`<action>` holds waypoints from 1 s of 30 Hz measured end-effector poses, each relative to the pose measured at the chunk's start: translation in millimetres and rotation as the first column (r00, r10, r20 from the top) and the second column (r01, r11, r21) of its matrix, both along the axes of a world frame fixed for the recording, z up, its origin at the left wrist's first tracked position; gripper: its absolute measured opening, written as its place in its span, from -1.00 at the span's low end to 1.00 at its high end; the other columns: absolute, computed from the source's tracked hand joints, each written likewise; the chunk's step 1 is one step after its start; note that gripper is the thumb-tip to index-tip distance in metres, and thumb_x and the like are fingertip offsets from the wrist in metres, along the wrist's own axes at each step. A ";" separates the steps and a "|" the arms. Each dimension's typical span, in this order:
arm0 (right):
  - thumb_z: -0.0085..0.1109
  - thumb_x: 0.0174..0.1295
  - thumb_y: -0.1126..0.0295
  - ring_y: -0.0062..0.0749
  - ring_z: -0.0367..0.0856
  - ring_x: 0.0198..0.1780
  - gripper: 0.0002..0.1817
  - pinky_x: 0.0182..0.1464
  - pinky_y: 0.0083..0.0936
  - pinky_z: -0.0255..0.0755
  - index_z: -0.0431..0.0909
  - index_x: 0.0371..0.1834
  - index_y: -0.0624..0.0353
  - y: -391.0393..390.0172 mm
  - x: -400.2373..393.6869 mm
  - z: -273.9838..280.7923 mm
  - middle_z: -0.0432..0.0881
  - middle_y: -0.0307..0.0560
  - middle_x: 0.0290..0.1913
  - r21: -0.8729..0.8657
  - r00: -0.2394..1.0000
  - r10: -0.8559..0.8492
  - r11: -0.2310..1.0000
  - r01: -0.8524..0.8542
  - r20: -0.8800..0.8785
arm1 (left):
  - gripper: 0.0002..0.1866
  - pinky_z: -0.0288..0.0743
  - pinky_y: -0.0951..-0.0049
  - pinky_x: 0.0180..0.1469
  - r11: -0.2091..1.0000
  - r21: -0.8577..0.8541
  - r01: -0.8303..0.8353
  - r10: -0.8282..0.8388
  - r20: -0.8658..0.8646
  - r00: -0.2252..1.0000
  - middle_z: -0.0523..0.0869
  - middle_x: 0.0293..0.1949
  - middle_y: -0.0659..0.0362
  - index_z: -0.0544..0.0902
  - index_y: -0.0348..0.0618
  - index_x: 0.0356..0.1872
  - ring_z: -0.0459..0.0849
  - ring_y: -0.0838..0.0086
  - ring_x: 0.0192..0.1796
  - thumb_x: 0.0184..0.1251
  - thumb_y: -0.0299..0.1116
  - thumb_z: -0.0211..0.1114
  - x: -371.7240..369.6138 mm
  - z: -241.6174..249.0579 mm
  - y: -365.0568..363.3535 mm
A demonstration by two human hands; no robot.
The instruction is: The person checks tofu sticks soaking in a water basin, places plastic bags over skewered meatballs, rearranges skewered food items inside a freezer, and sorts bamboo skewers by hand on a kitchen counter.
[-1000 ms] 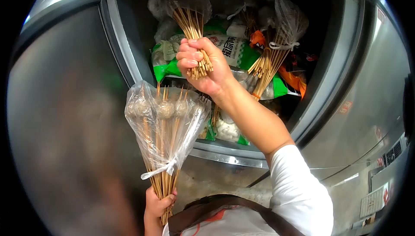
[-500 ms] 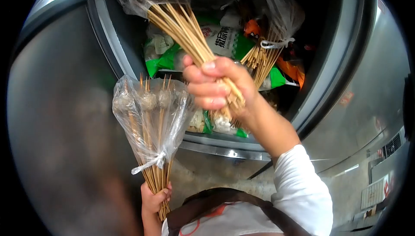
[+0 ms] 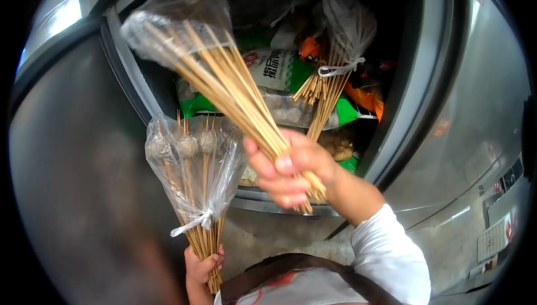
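Right hand (image 3: 293, 168) grips one skewer bundle (image 3: 235, 95) by its lower ends — the bagged tops slant up and leftward; left hand (image 3: 204, 266) clasps the other bundle (image 3: 196, 182), its tied bag above the fingers.

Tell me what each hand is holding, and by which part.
Both hold skewer bundles by the bare sticks: the left hand a bagged bundle, the right hand another.

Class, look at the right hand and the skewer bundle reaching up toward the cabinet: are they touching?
Touching. The head view shows the right hand with its fingers wrapped around the skewer bundle near its lower end.
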State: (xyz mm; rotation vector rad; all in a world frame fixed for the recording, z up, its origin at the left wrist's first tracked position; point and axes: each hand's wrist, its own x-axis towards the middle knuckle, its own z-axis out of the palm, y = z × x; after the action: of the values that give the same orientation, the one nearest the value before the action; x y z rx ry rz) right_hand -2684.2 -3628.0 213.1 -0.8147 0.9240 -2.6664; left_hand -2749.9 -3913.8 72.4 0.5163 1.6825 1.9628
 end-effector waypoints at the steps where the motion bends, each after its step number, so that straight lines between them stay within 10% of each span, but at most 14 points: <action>1: 0.05 0.11 0.51 -0.64 0.23 -0.70 -0.67 -0.70 -0.63 0.23 0.27 -0.05 0.21 -3.8 9.5 0.0 0.30 -0.18 -0.50 0.006 0.999 0.025 1.000 -0.025 0.026 | -0.75 0.36 0.53 -0.63 1.000 0.001 0.001 -0.001 0.002 1.000 0.51 -0.57 0.10 0.46 -0.45 -0.36 0.42 0.53 -0.68 -0.16 -0.56 0.11 0.5 2.7 1.7; 7: 0.08 0.04 0.59 -0.58 0.28 -0.72 -0.56 -0.71 -0.62 0.23 0.19 0.00 0.20 -19.8 46.2 -5.1 0.35 -0.12 -0.54 -0.044 0.970 0.220 0.975 -0.217 0.104 | -0.75 0.35 0.54 -0.63 0.998 0.045 0.044 -0.044 -0.003 0.999 0.52 -0.57 0.12 0.46 -0.42 -0.37 0.41 0.54 -0.66 -0.14 -0.49 0.17 1.8 14.9 4.6; 11: 0.12 -0.02 0.64 -0.57 0.32 -0.68 -0.48 -0.66 -0.66 0.22 0.15 0.04 0.40 -32.7 52.7 -11.1 0.39 -0.06 -0.55 0.282 0.985 0.044 0.955 -0.089 0.164 | -0.71 0.35 0.55 -0.62 0.992 0.083 0.096 -0.094 -0.028 0.995 0.54 -0.51 0.09 0.47 -0.42 -0.36 0.43 0.53 -0.62 -0.10 -0.42 0.25 -4.5 13.7 2.4; 19: 0.11 -0.01 0.65 -0.58 0.40 -0.42 -0.33 -0.41 -0.62 0.32 0.09 0.22 0.25 -63.0 56.3 -28.5 0.45 -0.17 -0.35 0.527 0.938 -0.079 0.810 0.257 -0.337 | -0.58 0.32 0.58 -0.64 0.959 0.269 0.093 -0.069 -0.097 0.993 0.54 -0.47 0.02 0.41 -0.46 -0.17 0.40 0.52 -0.66 -0.04 -0.37 0.24 -0.9 33.5 9.2; 25: 0.11 0.00 0.63 -0.62 0.39 -0.31 -0.38 -0.28 -0.66 0.31 0.13 0.18 0.22 -69.9 66.9 -50.1 0.43 -0.21 -0.34 0.455 0.965 -0.063 0.873 0.177 -0.256 | -0.52 0.58 0.40 -0.46 0.923 0.353 -0.151 0.215 -0.148 0.965 0.56 -0.37 -0.03 0.42 -0.47 -0.07 0.61 0.28 -0.39 0.12 -0.24 0.24 -22.4 45.2 43.1; 30: 0.14 0.03 0.59 -0.62 0.41 -0.34 -0.46 -0.29 -0.64 0.33 0.16 0.11 0.28 -56.7 81.8 -50.3 0.46 -0.21 -0.36 0.517 0.957 -0.058 0.832 0.203 -0.284 | -0.56 0.55 0.59 -0.42 0.880 0.471 0.068 -0.038 -0.073 0.997 0.58 -0.30 0.04 0.44 -0.41 -0.04 0.60 0.49 -0.37 0.26 -0.19 0.15 -58.9 84.6 82.6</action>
State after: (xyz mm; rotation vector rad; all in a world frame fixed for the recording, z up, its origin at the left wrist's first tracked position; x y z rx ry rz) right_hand -2602.3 -3684.7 162.8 -0.9853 1.7536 -2.2228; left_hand -2808.8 -3831.2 156.9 0.7949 1.1920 2.3425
